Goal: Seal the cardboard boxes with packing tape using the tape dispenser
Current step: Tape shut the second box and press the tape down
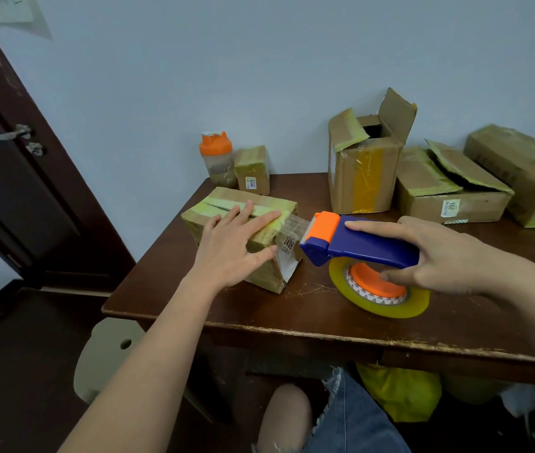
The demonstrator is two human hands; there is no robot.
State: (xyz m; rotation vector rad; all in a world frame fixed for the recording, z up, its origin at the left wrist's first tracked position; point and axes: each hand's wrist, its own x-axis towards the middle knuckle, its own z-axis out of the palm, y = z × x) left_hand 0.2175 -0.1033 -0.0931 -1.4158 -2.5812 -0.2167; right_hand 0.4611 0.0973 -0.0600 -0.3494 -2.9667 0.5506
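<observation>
Gripping the blue handle of the tape dispenser [362, 245] at centre right of the frame, the right hand [439, 253] holds its orange toothed head just beside the small box [243, 237]. A clear strip of tape [295, 223] runs from the box's top edge to the blade. The left hand [230, 246] lies flat, fingers straight, pressing the box top at centre frame. This looks like the cutting step: next, probably tilt the blade to sever the strip, then smooth the end down. Other boxes, one open box [362, 171] among them, wait at upper right on the table [292, 308].
</observation>
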